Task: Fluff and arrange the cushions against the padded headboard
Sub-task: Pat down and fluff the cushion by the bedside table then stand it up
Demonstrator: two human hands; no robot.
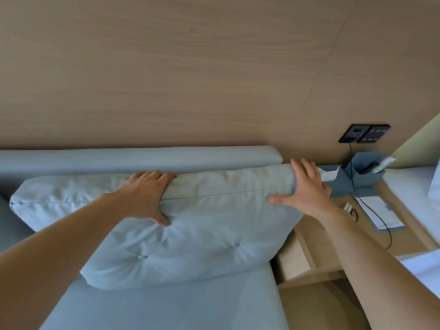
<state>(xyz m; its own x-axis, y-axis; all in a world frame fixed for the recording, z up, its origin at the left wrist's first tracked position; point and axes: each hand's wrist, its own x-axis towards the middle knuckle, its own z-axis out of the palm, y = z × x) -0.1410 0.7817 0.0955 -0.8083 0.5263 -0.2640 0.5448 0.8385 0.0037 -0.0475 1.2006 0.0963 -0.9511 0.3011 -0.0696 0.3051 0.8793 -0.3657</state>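
Observation:
A pale blue-grey buttoned cushion [202, 236] leans upright against the padded headboard [142, 158], standing on the matching seat pad [190, 306]. My left hand [145, 196] grips the cushion's top edge near the middle, fingers over the back and thumb pressed into the front. At the cushion's top right corner my right hand [307, 189] lies flat with its fingers spread and the thumb on the front face. A second cushion is just visible at the far left edge [4, 225], mostly out of view.
A wooden bedside shelf [316, 246] stands right of the seat, with a blue tissue box [342, 182], a notepad [378, 213] and a black cable [371, 210] running from a wall socket panel [364, 133]. A wood-panelled wall [190, 67] rises behind the headboard.

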